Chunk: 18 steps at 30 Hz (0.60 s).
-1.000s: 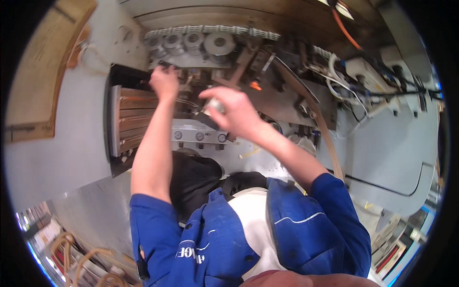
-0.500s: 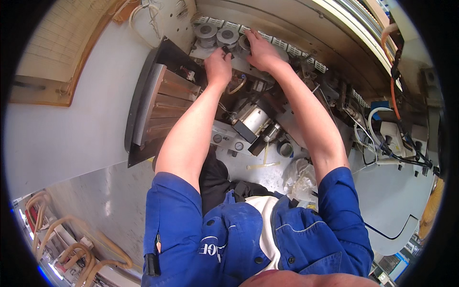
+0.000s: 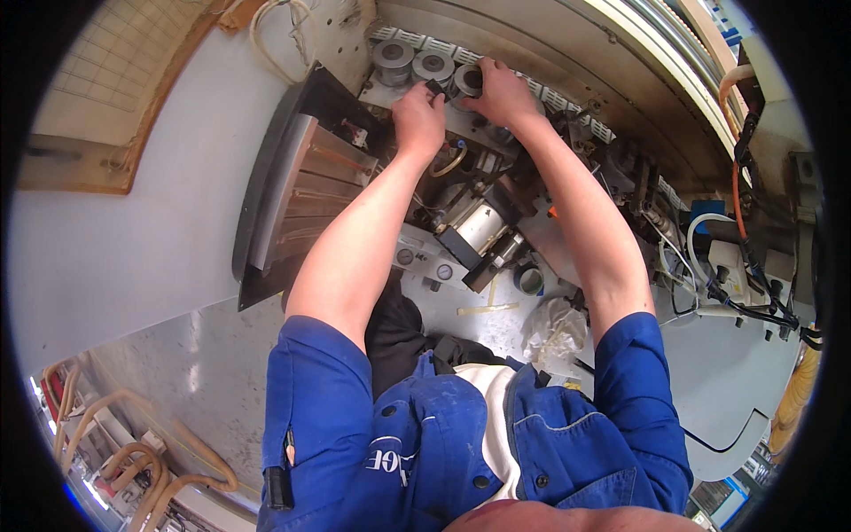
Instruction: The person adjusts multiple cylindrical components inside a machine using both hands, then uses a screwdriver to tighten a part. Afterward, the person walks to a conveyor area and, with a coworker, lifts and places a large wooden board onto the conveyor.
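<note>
Three round silvery metal cylinders with dark centres stand in a row at the back of the machine: a left one (image 3: 393,58), a middle one (image 3: 433,69) and a right one (image 3: 468,82). My left hand (image 3: 418,120) is closed, pinching a small black block-like piece (image 3: 434,88) just in front of the middle cylinder. The piece's exact kind is too small to make out. Around the right cylinder's near and far sides, the thumb and fingers of my right hand (image 3: 509,97) are curled, partly covering it.
Below my hands sits a silver pneumatic cylinder (image 3: 477,225) with black ends, near two pressure gauges (image 3: 444,271). Brown ribbed panels (image 3: 319,191) stand at left. Cables and hoses (image 3: 722,284) hang at right. A clear plastic bag (image 3: 557,332) lies near my lap.
My right hand's fingers have drawn in from lying stretched out to curling round the right cylinder. My left hand keeps the black piece near the middle cylinder. The view has shifted slightly.
</note>
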{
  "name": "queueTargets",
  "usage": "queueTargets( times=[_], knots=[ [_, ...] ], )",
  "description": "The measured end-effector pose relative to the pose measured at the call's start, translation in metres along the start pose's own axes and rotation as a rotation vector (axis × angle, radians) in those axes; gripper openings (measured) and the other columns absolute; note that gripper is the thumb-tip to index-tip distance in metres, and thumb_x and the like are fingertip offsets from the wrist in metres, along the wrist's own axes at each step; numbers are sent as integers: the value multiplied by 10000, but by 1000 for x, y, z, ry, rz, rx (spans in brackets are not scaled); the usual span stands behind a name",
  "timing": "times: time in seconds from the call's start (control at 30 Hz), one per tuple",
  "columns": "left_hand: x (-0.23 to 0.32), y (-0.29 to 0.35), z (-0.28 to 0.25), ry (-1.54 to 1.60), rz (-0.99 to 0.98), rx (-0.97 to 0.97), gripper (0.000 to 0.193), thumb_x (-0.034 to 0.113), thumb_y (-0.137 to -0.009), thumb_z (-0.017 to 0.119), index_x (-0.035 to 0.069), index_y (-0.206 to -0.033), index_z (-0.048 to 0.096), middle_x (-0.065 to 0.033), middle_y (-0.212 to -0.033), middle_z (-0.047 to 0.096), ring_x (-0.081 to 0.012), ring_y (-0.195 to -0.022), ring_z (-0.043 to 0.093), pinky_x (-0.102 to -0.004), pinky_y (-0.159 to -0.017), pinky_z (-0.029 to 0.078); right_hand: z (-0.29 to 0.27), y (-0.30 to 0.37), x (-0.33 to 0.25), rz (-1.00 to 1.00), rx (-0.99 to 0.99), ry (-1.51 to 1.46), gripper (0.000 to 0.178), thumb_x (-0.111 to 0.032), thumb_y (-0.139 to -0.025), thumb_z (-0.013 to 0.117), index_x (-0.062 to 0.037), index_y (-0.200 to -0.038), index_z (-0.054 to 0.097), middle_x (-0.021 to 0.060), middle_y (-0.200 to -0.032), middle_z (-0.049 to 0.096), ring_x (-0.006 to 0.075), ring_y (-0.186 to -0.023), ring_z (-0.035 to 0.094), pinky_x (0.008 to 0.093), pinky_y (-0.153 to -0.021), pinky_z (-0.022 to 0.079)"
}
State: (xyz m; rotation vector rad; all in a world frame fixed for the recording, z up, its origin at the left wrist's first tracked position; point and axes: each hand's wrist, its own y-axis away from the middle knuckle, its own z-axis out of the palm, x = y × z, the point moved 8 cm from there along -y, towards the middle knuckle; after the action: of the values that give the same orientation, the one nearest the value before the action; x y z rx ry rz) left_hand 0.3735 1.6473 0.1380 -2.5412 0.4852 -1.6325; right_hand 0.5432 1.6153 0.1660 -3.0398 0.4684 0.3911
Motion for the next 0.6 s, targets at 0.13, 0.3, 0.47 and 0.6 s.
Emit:
queueTargets(
  times=[0.13,0.3,0.47,0.6],
  knots=[
    [7,0,4,-54,23,10,170,121,-881,736,-33,-914,673,-204,-809,722,-392,-805,714,-452,-736,538,3,1,0,-78,76,-120,710,-332,-723,880,-50,-1306,590,205,-1284,633,396,-1179,622,485,-993,515],
    [10,3,9,-47,51,19,165,109,-893,718,-37,-939,657,-208,-833,723,-405,-825,707,-459,-746,532,-11,12,-16,-156,212,188,628,-401,-727,868,-94,-1227,644,143,-1205,690,313,-1171,636,482,-1040,451],
    [1,4,16,-72,0,-5,131,89,-890,704,-28,-919,652,-233,-836,704,-441,-843,688,-486,-731,520,-9,12,-14,-62,62,170,713,-453,-741,844,-125,-1334,622,89,-1255,704,273,-1236,617,484,-1094,386],
    [1,1,21,-80,9,-27,118,84,-890,698,-25,-895,652,-247,-833,688,-462,-841,672,-501,-712,509,-9,10,-12,-69,83,133,714,-427,-734,855,-118,-1333,618,98,-1226,715,266,-1212,634,478,-1076,402]
  ],
)
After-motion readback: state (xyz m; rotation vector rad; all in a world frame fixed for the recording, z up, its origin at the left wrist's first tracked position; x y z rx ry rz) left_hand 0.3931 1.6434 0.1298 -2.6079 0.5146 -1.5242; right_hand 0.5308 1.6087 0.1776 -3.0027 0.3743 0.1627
